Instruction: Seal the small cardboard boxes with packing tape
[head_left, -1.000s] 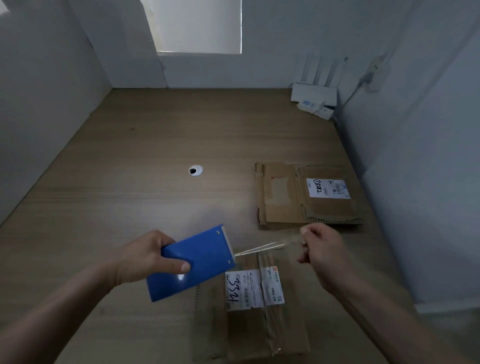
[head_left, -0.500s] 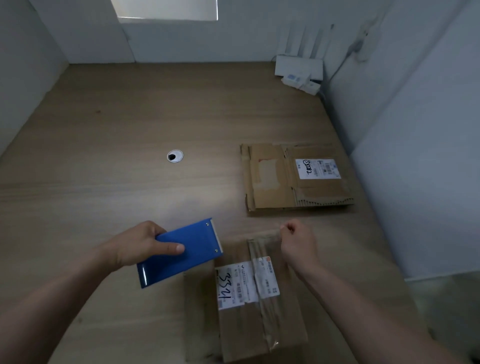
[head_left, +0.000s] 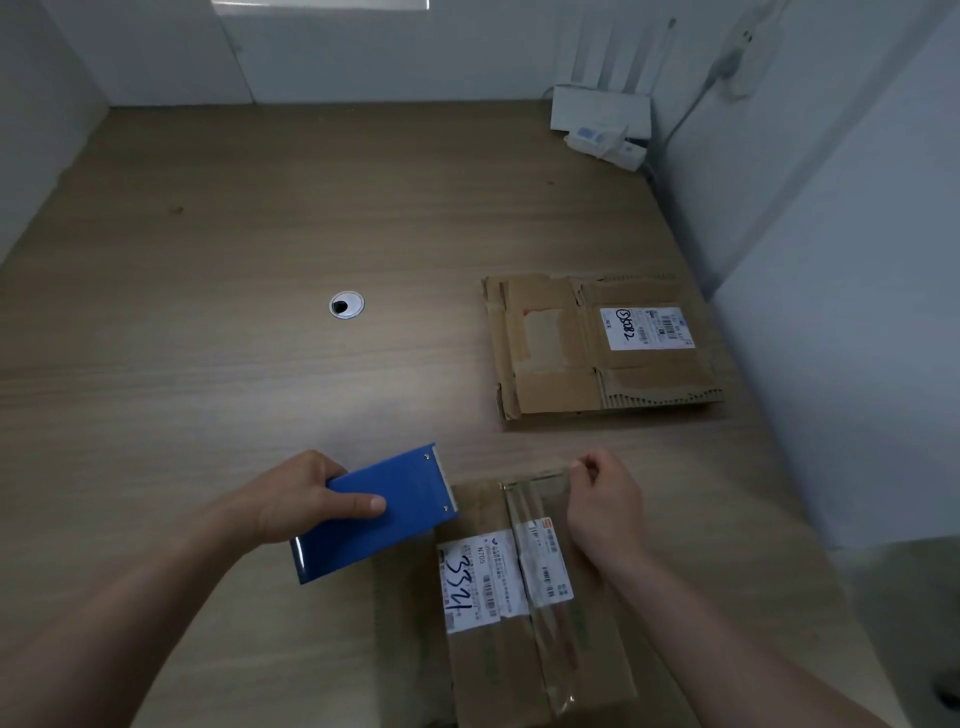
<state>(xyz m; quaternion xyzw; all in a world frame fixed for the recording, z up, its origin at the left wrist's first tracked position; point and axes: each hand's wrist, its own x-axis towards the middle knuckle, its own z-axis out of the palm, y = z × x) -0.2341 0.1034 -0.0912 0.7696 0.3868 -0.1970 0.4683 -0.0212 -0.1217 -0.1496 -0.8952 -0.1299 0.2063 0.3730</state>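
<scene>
Near box (head_left: 483, 660), front of table (head_left: 234, 338): clear tape strip (head_left: 540, 566) lies along its top seam. My right hand (head_left: 605, 501) pinches the strip's far end at the box's far edge. My left hand (head_left: 298, 499) grips the blue dispenser (head_left: 384, 519), fingers curled round it, just beside the box. Est.: near box almost sealed; far box (head_left: 597, 358) not yet done. Both closed, contents hidden.

table (head_left: 260, 260): carries everything listed below.
near box (head_left: 488, 675): near edge of the table, right of centre.
far box (head_left: 561, 384): beyond the near box, apart from it, close to the right wall.
tape (head_left: 524, 499): along the top of the near box, near to far.
right hand (head_left: 605, 504): over the near box's far right corner, pinching the tape end.
tape dispenser (head_left: 395, 488): in the left hand (head_left: 291, 499), just left of the near box's far left corner.
cable hole (head_left: 346, 304): in the table, well left of the far box.
router (head_left: 600, 109): far right corner, against the wall.
</scene>
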